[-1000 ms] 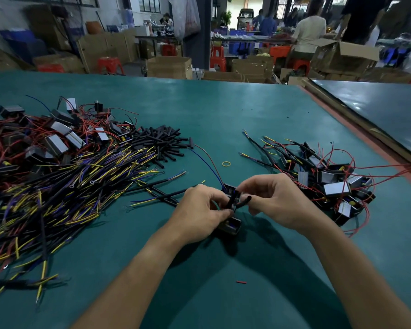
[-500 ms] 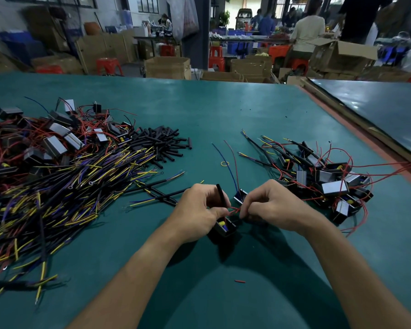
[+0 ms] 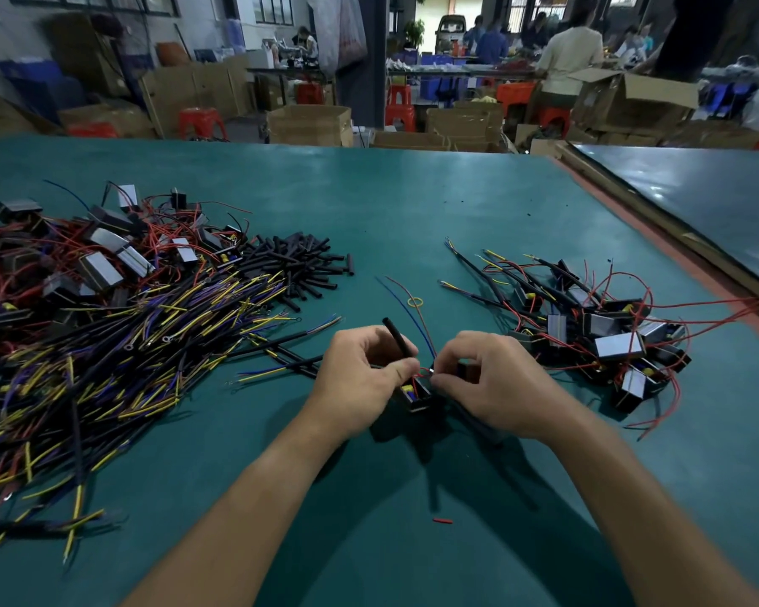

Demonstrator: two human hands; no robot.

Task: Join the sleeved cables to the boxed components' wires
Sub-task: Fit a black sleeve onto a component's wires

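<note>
Boxed component — between left hand and right hand | both pinching it

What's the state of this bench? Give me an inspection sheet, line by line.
Surface: green mat; a darker table adjoins on the right.
Job's things: one boxed component between the hands; unwired boxes heaped far left; wired boxes heaped right.
Clutter: yellow band, red scrap, loose sleeve pieces.
Hands: left hand pinches a black sleeve; right hand pinches the component's wires.
Cables: sleeved cables piled left, with yellow and purple ends; the held wires, one red and one blue, rise past the band.
Surroundings: cardboard boxes, red stools, people at far tables.
</note>
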